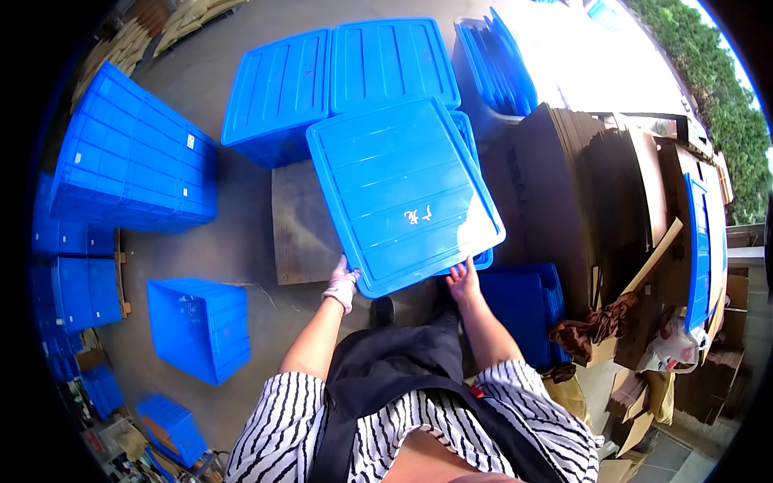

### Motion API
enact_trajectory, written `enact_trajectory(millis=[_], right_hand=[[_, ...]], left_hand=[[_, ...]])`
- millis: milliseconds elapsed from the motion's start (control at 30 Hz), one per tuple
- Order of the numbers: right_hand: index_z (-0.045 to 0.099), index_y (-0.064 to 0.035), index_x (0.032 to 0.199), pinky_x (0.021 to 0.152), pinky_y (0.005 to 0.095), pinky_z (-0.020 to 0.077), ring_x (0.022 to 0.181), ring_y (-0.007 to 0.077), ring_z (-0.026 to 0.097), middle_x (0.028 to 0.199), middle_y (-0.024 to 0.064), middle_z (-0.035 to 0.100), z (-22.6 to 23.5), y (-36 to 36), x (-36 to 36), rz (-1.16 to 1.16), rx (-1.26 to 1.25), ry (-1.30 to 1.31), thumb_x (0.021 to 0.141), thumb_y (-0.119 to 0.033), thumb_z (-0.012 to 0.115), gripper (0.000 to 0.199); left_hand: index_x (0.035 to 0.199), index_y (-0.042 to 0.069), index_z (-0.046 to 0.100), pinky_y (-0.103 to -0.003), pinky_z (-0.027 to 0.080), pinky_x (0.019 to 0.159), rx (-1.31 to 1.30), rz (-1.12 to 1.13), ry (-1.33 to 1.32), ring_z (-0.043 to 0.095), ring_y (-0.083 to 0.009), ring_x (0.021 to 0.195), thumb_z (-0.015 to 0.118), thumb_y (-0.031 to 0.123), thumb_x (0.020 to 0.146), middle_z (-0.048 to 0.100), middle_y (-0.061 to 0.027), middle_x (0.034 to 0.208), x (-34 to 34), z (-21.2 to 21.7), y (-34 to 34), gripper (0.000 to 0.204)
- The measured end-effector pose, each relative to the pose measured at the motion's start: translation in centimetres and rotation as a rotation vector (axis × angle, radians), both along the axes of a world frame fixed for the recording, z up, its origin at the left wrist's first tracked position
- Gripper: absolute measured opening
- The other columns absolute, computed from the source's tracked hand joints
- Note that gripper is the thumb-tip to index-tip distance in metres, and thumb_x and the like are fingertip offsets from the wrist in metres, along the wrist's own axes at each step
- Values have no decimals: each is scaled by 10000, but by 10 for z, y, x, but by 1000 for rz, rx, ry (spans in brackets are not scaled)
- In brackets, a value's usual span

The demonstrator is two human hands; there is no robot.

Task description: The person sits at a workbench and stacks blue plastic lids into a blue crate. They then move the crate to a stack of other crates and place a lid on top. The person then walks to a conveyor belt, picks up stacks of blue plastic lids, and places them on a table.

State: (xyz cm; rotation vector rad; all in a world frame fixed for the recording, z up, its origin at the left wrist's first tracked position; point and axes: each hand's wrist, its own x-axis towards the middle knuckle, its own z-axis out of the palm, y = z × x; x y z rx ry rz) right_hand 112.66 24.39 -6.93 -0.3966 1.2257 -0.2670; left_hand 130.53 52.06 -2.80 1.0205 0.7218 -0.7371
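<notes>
A large blue plastic lid (394,173) with raised ribs and a small light marking lies tilted in front of me. My left hand (342,287), in a pale glove, is closed on its near left corner. Bare, my right hand (464,282) grips the near edge further right, fingers bent at the rim. Another blue piece (465,133) shows beneath the lid's right side; most of it is hidden. Just beyond stand two lidded blue bins, the left bin (278,80) and the right bin (393,64), side by side.
Stacked blue crates (133,161) stand at left, with an open blue crate (201,326) on the floor nearer me. Flattened cardboard (555,177) is piled at right, beside dark blue lids (523,310). A grey container (483,68) holds upright blue lids at the back.
</notes>
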Motion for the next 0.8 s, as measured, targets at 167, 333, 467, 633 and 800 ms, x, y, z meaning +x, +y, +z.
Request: enact_trajectory(millis=[167,333,467,633,800], right_hand=[[397,-114,1244,821,462,466,1032,298,522,1185,102,505,-32,-20,14,-95,11,5,910,-281,552,404],[490,-163,1096,617,344,516,678,161,536,900,27,568,-31,1,-2,-89,-12,-19,940,-130,489,159],[516,-124,1104,742,404,542,839,215,595,976,58,599,-43,16,-16,-176,121,59,953,-202,481,173],[511,-92,1093,799,433,518,935,242,586,976,75,591,-28,15,-4,-31,140,106,954,-263,483,222],[511,-101,1017,715,419,534,846,232,590,884,63,559,-38,8,-4,164,167,177,954,-263,485,175]], left_hand=[[1416,133,309,-274,403,907,204,-433,-272,483,-176,1078,505,-51,899,496,-108,1278,-9,-15,22,583],[1449,142,243,-295,433,839,348,-518,-269,518,-190,961,498,-120,858,522,-116,1238,-9,-4,27,695],[1444,112,253,-266,402,896,363,-572,-323,506,-195,1050,488,-135,850,491,-130,1288,3,-17,29,685],[1437,78,246,-299,325,1030,348,-552,-395,414,-230,1254,480,-116,859,408,-149,1390,34,14,2,653],[1441,158,263,-309,360,995,653,-708,-289,465,-228,1194,511,-13,892,445,-124,1364,35,16,-5,626]])
